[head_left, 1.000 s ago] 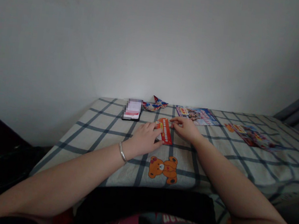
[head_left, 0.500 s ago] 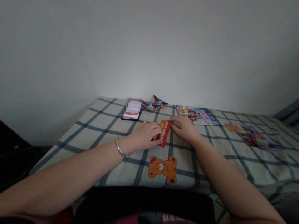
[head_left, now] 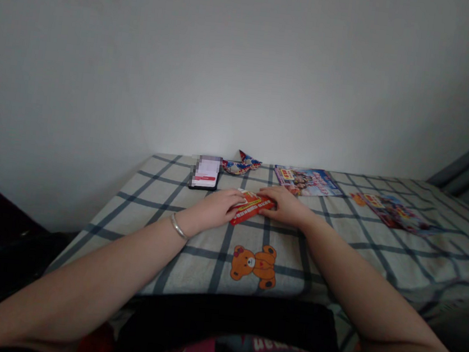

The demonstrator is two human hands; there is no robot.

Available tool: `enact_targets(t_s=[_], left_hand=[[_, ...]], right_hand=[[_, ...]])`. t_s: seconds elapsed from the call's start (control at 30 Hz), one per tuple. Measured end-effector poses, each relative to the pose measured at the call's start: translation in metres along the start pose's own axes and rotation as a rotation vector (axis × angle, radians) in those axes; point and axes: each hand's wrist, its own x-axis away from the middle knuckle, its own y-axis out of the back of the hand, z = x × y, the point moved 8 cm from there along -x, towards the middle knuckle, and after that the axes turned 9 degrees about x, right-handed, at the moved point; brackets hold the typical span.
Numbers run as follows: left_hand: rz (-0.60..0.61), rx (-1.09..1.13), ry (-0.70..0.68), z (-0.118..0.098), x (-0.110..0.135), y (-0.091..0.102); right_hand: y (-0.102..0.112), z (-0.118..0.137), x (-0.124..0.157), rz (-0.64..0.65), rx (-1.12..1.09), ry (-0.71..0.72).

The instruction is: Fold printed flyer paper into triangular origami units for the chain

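A small folded red paper (head_left: 251, 206) with yellow print lies on the checked bedsheet (head_left: 336, 250). My left hand (head_left: 214, 207), a silver bangle on its wrist, presses down on the paper's left end with fingers laid flat. My right hand (head_left: 284, 204) rests on its right end, fingers stretched out along the fold. Both hands touch the paper and nearly meet over it.
A phone (head_left: 206, 173) with a lit screen lies behind my left hand. A folded colourful paper shape (head_left: 242, 164) sits by the wall. Two printed flyers (head_left: 308, 180) (head_left: 391, 211) lie to the right. An orange bear print (head_left: 255, 264) marks the sheet near me.
The red paper has turned from lying lengthwise away from me to lying crosswise and looks folded flatter. Both hands have shifted slightly farther from me, on top of it.
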Motion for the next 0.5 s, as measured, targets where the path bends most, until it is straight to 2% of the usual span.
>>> enact_targets(t_s=[0.17,0.27,0.5], left_hand=[[0.001,-0.136,0.070,0.0039,0.0029,0.0020],[0.016,-0.130,0.057,0.0032,0.0032,0.0006],[0.081,-0.091,0.037,0.0047,0.0017,-0.0037]], right_hand=[[-0.0020,0.0019,-0.0012,0.068,-0.024,0.007],[-0.0011,0.0004,-0.0018,0.058,-0.035,0.005],[0.0038,0.0102,-0.0006,0.034,-0.028,0.097]])
